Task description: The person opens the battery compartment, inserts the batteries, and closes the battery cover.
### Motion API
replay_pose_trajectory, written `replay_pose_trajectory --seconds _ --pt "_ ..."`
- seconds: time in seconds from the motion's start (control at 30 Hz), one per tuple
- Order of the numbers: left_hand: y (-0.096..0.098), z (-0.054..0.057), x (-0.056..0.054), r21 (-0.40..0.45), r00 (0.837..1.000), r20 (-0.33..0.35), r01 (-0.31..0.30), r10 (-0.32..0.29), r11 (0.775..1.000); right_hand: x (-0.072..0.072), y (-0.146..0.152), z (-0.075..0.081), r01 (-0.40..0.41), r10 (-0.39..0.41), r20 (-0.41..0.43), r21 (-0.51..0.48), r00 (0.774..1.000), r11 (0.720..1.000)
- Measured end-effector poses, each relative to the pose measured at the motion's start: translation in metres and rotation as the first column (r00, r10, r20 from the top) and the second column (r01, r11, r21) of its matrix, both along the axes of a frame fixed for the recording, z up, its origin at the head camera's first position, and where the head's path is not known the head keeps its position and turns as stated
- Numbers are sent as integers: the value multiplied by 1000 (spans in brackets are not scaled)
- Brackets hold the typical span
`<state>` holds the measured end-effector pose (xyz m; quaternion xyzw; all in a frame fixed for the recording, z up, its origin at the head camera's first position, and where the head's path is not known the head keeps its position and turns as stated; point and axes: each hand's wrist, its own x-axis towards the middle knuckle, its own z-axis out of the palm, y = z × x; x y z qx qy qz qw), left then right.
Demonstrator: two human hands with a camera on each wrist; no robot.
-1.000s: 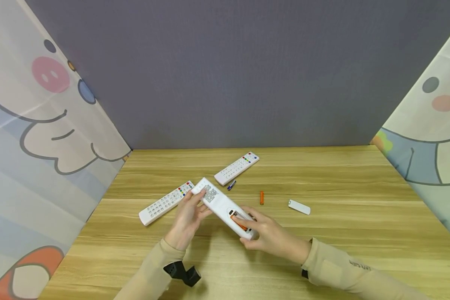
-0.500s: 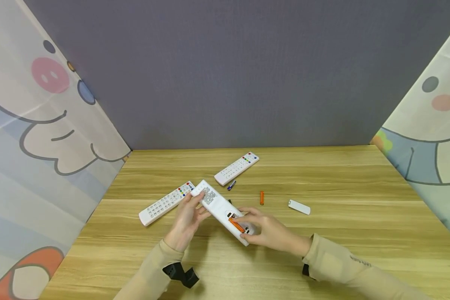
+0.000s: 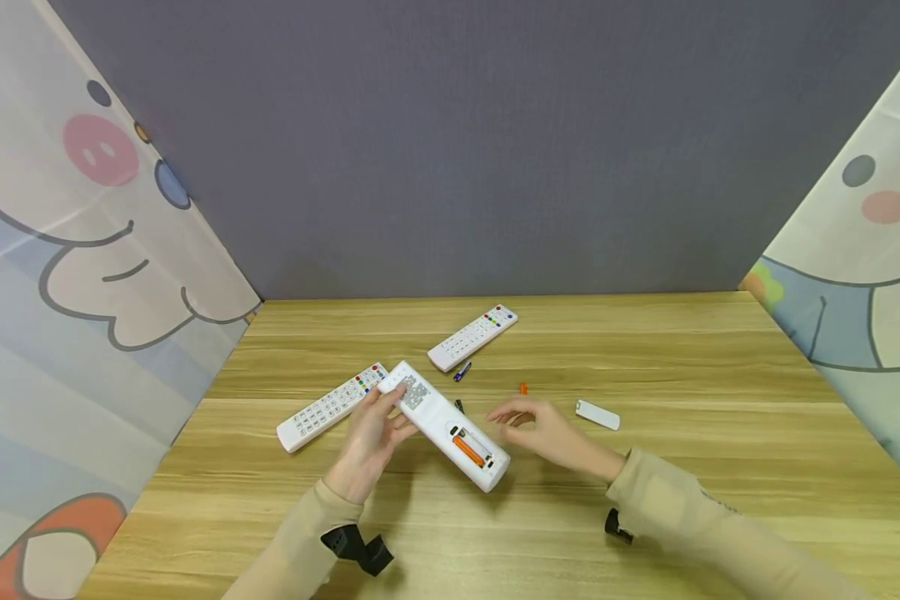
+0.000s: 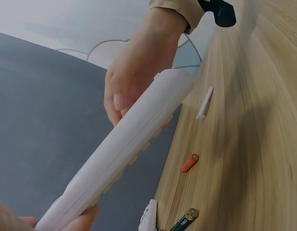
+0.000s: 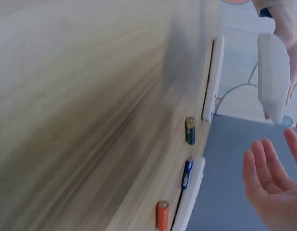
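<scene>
My left hand (image 3: 367, 446) grips the far end of a white remote control (image 3: 433, 417), its back turned up and its battery compartment uncovered. Inside lies one orange battery (image 3: 468, 451), with a bare slot beside it. Apart from the remote, to its right, hovers my right hand (image 3: 546, 432) with fingers loosely bent and nothing held. Just beyond those fingers is a loose orange battery (image 3: 523, 388), partly hidden in the head view but plain in the right wrist view. A dark green battery (image 5: 190, 130) lies on the table, mostly behind the remote in the head view.
Two white remotes, one at left (image 3: 330, 408) and one farther back (image 3: 472, 337), lie buttons up. A blue battery (image 3: 462, 371) is next to the back one. The white battery cover (image 3: 597, 415) lies at right. A grey partition (image 3: 495, 167) stands behind the wooden table (image 3: 682, 350).
My right hand has let go of the orange battery, now in the compartment, and moved off the remote to the right. My left hand has kept its grip on the remote.
</scene>
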<state>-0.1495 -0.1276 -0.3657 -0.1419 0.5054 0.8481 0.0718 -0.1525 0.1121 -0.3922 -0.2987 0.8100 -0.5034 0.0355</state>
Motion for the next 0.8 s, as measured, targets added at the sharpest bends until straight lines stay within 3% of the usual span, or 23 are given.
replay_pose_trajectory --seconds 0.17,0.33,0.8 --pt "-1 0 -1 -13 1000 14 -13 13 1000 -9 5 -1 63 -65 52 47 997 997" --pt "-3 -1 0 -12 1000 10 -12 12 1000 -18 11 -1 76 -82 101 60 992 995" --pt "-10 -3 1 -20 1000 0 -1 1 1000 -39 25 -9 216 -227 100 113 969 970"
